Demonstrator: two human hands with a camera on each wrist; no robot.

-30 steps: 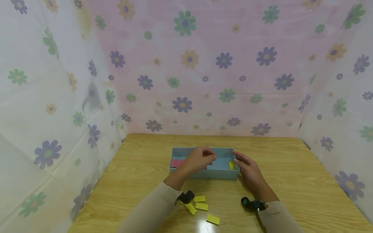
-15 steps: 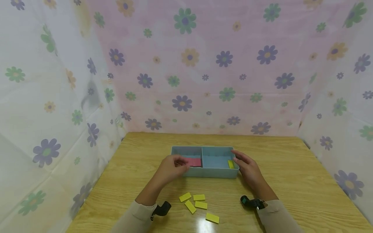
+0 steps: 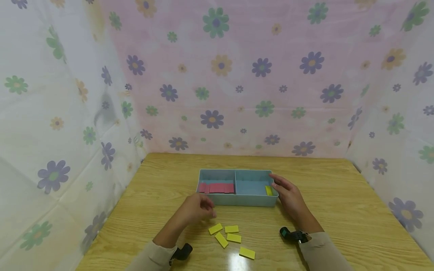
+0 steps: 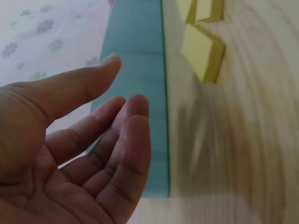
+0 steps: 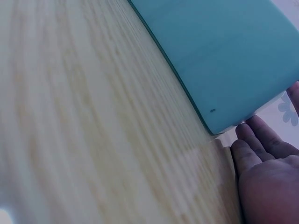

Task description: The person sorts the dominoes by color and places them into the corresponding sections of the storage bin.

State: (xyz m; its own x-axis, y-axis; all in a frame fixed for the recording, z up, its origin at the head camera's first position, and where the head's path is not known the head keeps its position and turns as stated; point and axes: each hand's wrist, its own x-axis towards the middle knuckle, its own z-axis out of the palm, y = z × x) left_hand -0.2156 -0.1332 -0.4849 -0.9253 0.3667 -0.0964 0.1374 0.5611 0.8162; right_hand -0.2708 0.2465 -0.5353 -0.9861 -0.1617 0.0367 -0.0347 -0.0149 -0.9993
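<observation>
A light blue box [image 3: 242, 200] with two compartments sits on the table. Its left compartment holds several pink tiles [image 3: 218, 188] in a row; the right one has a yellow tile [image 3: 269, 191] by its right wall. My left hand [image 3: 196, 209], loosely curled, hovers before the box's front left part. Nothing is between its thumb and fingers [image 4: 133, 144] in the left wrist view. My right hand [image 3: 289, 198] rests against the right end of the box, its fingers [image 5: 247, 154] fairly straight. Several yellow tiles [image 3: 231, 229] lie loose in front of the box, right of my left hand.
The wooden table [image 3: 349, 210] reaches back to a flowered pink cloth [image 3: 237, 75]. Pale flowered cloths stand along the left and right sides. A black wrist device [image 3: 183, 252] is strapped on each arm.
My left hand has come back from over the box, moving left and toward me, to the table in front. The right hand stays at the box's right end.
</observation>
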